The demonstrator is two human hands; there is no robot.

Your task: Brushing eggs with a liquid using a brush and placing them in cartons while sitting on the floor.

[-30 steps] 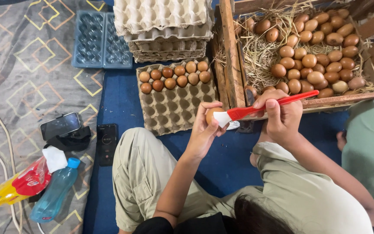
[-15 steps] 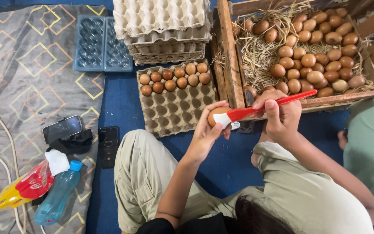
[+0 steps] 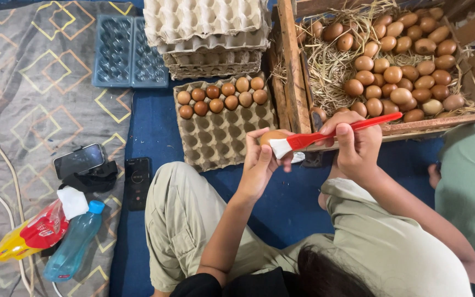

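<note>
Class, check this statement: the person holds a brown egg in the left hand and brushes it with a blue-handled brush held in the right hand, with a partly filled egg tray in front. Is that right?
Not quite. The head view shows the brush has a red handle, not blue. The rest holds: the left hand holds the brown egg, the right hand holds the brush, and the partly filled egg tray lies in front.

Seated on a blue mat (image 3: 155,132), we cradle a brown egg (image 3: 271,136) in our left hand (image 3: 262,162) while our right hand (image 3: 358,144) sets a red brush (image 3: 331,133) against it, between a partly filled carton tray (image 3: 221,137) and a straw-lined wooden crate (image 3: 295,66).
</note>
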